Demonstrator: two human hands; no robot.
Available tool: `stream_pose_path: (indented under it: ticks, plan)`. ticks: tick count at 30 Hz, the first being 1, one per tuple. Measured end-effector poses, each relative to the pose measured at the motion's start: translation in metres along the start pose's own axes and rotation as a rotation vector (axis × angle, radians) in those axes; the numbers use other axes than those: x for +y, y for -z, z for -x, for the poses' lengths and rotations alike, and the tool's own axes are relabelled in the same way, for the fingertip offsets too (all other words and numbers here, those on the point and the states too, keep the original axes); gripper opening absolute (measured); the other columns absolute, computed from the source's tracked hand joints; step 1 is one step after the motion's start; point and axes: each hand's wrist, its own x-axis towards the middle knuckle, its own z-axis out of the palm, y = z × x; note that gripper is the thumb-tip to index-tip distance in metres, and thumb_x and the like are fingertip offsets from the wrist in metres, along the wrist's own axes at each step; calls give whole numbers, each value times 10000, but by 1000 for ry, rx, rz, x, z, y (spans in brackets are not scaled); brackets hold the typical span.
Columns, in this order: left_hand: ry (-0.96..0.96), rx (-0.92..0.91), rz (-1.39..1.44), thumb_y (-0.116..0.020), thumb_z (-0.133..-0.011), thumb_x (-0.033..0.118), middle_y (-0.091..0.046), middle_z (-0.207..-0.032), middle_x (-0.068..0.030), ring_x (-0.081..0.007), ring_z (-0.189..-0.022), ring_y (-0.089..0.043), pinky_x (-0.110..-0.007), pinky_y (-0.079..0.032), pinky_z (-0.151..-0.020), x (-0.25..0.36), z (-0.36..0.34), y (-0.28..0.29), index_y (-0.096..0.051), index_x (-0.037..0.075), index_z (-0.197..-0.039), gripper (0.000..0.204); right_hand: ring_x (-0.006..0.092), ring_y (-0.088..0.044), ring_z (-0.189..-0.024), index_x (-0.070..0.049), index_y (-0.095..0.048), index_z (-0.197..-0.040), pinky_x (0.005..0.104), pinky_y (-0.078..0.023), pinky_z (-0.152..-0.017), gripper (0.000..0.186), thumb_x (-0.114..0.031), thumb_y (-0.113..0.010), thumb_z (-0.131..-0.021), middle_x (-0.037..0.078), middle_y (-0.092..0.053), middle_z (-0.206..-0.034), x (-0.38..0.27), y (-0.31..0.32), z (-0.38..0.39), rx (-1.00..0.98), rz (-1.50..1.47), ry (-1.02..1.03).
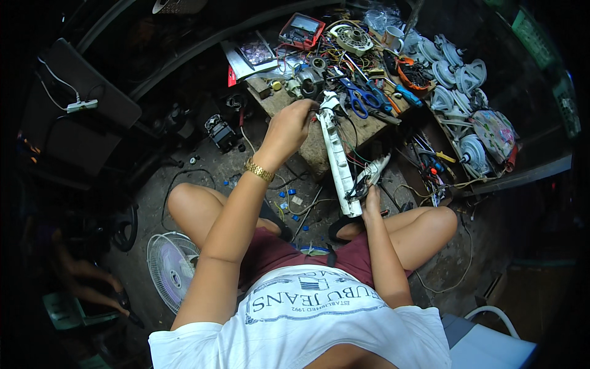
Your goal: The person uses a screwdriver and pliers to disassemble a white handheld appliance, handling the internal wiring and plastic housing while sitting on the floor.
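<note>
Across my lap, tilted toward the workbench, lies a long, hollow white plastic fan post [337, 157] with dark wires running out along its side. My left hand [297, 122], a gold watch [259, 170] on its wrist, pinches at the post's upper end, where a white bracket [330, 101] sits. Lower down, my right hand [372, 198] is closed around the near end, by a small white part with wires [373, 169]. The right fingers are partly hidden. Blue-handled scissors [359, 98] rest on the bench just beyond the post.
The wooden workbench [312, 147] carries a red multimeter [302, 31], loose wires, screwdrivers and an orange bowl [412, 74]. Grey fan parts [456, 74] pile up at right, above an open tool drawer [424, 166]. A fan grille [171, 270] and a motor [220, 132] stand on the floor at left.
</note>
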Motion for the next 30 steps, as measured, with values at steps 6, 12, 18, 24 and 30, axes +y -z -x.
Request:
stream_pose_path:
  ticks: [6, 12, 18, 24, 30]
  plan:
    - [-234, -142, -55, -556, -855, 6, -622, -981, -160, -357, -906, -605, -414, -481, -761, 29, -29, 14, -594, 8, -1032, 181, 284, -413, -1270, 45, -399, -1335, 376, -290, -1073, 518, -205, -568, -914, 207, -430, -1365, -100, -36, 7, 83, 733, 934]
    - [-367, -154, -22, -580, -864, 33, -633, -967, -180, -354, -893, -626, -390, -501, -735, 58, -50, 19, -521, 4, -1102, 247, 182, -538, -1093, -16, -460, -1318, 326, -436, -916, 500, -315, -575, -934, 121, -568, -1176, -222, -204, 93, -900, 519, 733]
    - [-47, -223, 446, -606, -913, 248, -640, -899, -106, -198, -813, -594, -334, -463, -701, 29, -45, 58, -522, 1, -1120, 333, 57, -450, -528, -91, -577, -801, 226, -399, -536, 285, -323, -535, -961, -42, -480, -595, -284, -211, 83, -1012, 623, 383]
    - [348, -318, 269, -573, -936, 215, -571, -962, -18, -117, -846, -525, -290, -456, -782, -152, 77, 60, -524, 12, -1190, 328, 133, -435, -524, -109, -499, -812, 320, -476, -657, 290, -276, -383, -1019, 4, -456, -626, -303, -140, -2, -924, -558, -107]
    - [-172, -497, -182, -520, -931, 147, -620, -835, -214, -408, -818, -598, -480, -463, -692, -21, 41, 52, -544, 81, -1079, 164, 289, -644, -931, -10, -484, -1094, 444, -541, -852, 179, -127, -408, -982, 163, -625, -1066, -250, -197, 45, -523, 45, 516]
